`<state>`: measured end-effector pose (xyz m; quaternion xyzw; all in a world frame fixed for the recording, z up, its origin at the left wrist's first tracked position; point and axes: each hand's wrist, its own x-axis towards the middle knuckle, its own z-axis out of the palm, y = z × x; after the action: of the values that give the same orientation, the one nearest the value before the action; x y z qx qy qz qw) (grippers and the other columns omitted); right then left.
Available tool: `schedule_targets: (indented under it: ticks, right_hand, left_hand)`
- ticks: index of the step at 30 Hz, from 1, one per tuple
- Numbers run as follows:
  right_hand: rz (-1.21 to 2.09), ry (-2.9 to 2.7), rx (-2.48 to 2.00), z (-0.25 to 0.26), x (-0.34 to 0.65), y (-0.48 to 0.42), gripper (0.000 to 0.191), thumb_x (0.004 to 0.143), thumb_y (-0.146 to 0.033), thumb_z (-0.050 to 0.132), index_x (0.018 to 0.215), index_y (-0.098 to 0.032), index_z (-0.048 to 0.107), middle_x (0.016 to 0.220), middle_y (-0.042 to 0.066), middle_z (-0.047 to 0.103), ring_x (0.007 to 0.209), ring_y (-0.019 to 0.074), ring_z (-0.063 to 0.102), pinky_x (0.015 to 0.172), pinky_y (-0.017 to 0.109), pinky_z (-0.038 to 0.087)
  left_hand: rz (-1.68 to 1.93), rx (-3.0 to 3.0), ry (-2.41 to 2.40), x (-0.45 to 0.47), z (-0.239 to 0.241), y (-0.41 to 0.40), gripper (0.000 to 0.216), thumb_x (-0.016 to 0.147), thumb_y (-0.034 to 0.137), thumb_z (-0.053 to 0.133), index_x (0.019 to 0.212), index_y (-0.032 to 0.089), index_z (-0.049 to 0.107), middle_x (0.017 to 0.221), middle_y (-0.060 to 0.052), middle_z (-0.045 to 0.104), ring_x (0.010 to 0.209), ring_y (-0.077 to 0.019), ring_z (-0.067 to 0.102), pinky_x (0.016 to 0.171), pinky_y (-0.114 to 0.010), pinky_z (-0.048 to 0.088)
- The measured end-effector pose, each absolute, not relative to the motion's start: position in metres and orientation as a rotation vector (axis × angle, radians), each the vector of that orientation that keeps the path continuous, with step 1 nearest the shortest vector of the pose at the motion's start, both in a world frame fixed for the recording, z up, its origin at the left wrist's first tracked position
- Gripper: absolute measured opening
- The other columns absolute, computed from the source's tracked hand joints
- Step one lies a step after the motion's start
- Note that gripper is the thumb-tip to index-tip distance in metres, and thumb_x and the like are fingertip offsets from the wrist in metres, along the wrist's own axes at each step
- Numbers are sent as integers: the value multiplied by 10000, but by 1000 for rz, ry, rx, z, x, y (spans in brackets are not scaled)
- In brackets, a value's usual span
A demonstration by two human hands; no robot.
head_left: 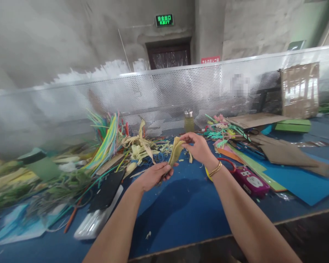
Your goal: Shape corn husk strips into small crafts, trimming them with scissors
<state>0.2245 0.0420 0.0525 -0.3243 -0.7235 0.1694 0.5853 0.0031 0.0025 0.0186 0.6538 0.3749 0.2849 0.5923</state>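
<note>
A yellow-green strip of dried leaf (175,151) is held between both hands above the blue table (181,208). My left hand (155,175) grips its lower end with fingers curled. My right hand (199,146), with a gold bracelet at the wrist, pinches the upper end. Behind them lies a heap of pale dried husks (139,146) and loose scraps.
Coloured strips (106,140) and blurred greenery sit at the left, with a black phone (106,191). At the right are a magenta power strip (250,180), coloured paper sheets, brown cardboard (287,153) and green boxes. A small jar (189,122) stands by the perforated metal screen.
</note>
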Motion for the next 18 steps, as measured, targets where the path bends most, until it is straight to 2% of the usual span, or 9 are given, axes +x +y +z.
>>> schedule_targets:
  ticks: [7, 11, 18]
  right_hand:
    - [302, -1753, -740, 53, 227, 42, 68, 743, -119, 611, 749, -183, 633, 795, 13, 648, 749, 133, 580, 734, 267, 451]
    - [280, -1788, -781, 53, 231, 45, 63, 761, -119, 589, 754, -179, 608, 769, 9, 627, 726, 129, 561, 714, 257, 434]
    - [225, -1793, -799, 54, 237, 48, 67, 786, -115, 557, 793, -180, 573, 764, -1, 583, 709, 124, 525, 694, 245, 413]
  left_hand:
    - [569, 1698, 997, 1, 24, -1, 512, 857, 548, 489, 1202, 178, 568, 764, 8, 466, 651, -105, 394, 558, -237, 282]
    - [601, 1713, 940, 1, 24, 1, 489, 871, 532, 471, 1187, 169, 559, 719, 25, 402, 616, -100, 362, 543, -242, 267]
    - [620, 1653, 861, 2, 15, 6, 379, 880, 523, 460, 916, 155, 544, 632, 52, 339, 537, -81, 297, 505, -233, 226]
